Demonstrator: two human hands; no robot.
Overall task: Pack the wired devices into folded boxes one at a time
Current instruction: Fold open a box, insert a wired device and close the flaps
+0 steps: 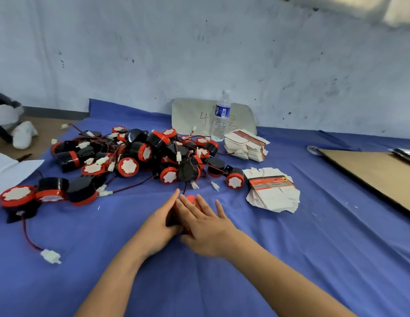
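We see a blue cloth (291, 259) spread over the whole work surface. On it at the far right lies a brown cardboard sheet (371, 172).

Left of centre, on the far side, is a tangled pile of black-and-red wired devices (142, 154). A few more devices (48, 191) sit apart at the left edge.

Two stacks of flat, unfolded boxes lie right of the pile: a near stack (273, 193) and a far stack (245, 145). A clear water bottle (221, 115) stands upright just behind the far stack.

In the near centre both hands meet on one small red box (191, 199), most of it hidden beneath them.

- **Left hand:** the left hand (161, 223) lies against the box's left side, fingers straight and together.
- **Right hand:** the right hand (205, 223) lies flat on top, fingers straight and spread — pressing, not curled.

We cannot tell whether a device is inside the box.

Near left, a white plug (50, 256) ends a red-and-black wire.
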